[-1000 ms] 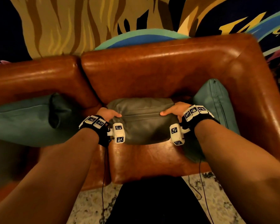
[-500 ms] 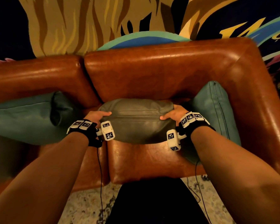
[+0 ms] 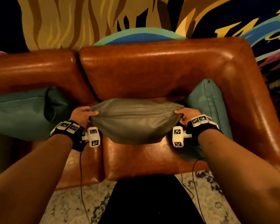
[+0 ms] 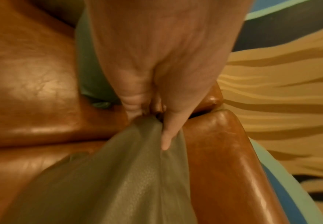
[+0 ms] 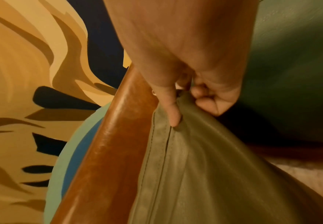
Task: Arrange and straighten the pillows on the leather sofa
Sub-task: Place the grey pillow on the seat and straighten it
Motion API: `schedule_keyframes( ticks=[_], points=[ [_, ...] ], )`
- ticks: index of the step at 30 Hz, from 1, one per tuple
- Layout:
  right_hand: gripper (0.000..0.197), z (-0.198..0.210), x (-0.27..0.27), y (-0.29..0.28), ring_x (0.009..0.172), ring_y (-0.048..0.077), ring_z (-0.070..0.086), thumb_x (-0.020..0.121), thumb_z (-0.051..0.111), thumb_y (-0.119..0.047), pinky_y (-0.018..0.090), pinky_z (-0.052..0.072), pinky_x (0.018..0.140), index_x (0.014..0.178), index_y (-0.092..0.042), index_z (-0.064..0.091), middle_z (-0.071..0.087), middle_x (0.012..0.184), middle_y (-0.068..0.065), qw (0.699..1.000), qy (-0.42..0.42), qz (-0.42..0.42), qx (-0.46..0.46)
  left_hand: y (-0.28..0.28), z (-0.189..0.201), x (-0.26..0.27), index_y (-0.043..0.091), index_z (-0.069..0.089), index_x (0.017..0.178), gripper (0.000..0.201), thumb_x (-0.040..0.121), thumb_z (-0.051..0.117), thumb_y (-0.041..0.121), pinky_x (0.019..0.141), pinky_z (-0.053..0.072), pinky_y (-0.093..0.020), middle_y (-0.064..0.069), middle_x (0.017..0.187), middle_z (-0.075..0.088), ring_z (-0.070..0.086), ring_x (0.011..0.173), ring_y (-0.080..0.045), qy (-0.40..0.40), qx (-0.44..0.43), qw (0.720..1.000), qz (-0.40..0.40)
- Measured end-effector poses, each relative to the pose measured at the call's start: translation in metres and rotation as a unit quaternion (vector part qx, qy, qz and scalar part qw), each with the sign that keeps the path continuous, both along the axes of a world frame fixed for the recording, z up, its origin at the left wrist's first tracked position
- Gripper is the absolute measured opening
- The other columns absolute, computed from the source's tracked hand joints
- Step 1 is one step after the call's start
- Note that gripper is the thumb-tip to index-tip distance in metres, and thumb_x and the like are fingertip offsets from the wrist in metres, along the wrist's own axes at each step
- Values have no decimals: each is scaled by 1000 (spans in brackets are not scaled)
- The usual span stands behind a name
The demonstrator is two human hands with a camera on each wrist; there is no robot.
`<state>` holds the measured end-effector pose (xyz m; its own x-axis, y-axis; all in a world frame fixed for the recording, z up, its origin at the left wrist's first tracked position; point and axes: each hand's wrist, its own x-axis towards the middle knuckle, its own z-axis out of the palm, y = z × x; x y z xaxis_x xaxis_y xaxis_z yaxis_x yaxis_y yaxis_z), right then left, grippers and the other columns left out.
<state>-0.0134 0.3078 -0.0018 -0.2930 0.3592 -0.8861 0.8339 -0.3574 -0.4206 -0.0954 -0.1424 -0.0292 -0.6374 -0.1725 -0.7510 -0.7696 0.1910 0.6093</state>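
The grey pillow (image 3: 136, 122) sits at the middle of the sofa (image 3: 152, 67) seat, stretched between both hands, its top seam running from 9 to 3 o'clock. The left hand (image 3: 81, 114) pinches the corner at 9 o'clock, thumb on top. The right hand (image 3: 185, 116) grasps the corner at 3 o'clock, fingers curled round it. A teal pillow (image 3: 18, 113) lies at 9 o'clock; another teal cushion (image 3: 209, 101) leans against the sofa arm at 3 o'clock.
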Motion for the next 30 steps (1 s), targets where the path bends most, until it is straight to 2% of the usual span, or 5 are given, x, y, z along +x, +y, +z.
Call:
schedule_keyframes(
  ticks=[7, 11, 17, 21, 30],
  points=[
    [21, 6, 29, 26, 78, 21, 59, 84, 75, -3, 30, 58, 66, 71, -11, 60, 60, 78, 9, 990, 120, 38, 64, 11, 17, 23, 1, 62, 126, 45, 87, 73, 21, 86, 59, -29, -19, 120, 69, 72, 95, -20, -8, 171, 985, 19],
    [21, 13, 46, 37, 73, 19, 62, 83, 75, -2, 23, 60, 59, 70, -12, 62, 64, 73, 5, 983, 137, 71, 104, 11, 33, 22, 14, 75, 86, 41, 70, 84, 51, 74, 53, -43, -21, 92, 73, 66, 79, -28, 57, -18, 982, -181],
    [1, -7, 54, 25, 104, 39, 65, 86, 71, -8, 46, 54, 90, 86, -9, 72, 68, 95, 20, 974, 51, 95, 197, 37, 26, 27, 6, 67, 118, 36, 84, 78, 13, 101, 52, -48, -21, 119, 70, 67, 112, -35, 49, 62, 994, -77],
    [50, 7, 44, -39, 121, 42, 55, 83, 56, -5, 47, 43, 104, 133, -6, 57, 59, 129, 24, 848, 96, 208, 479, 53, 18, 47, 4, 70, 95, 21, 81, 82, 14, 94, 56, -50, -22, 110, 73, 72, 95, -32, 15, 43, 998, 33],
    [61, -36, 28, -207, 154, 23, 4, 102, 28, -50, 52, -1, 122, 157, -33, 9, 10, 167, -1, 566, 249, 662, 424, 52, 26, 47, -4, 69, 107, 20, 87, 69, -3, 78, 61, -34, -16, 97, 77, 75, 87, -27, 51, 98, 994, 25]
  ],
)
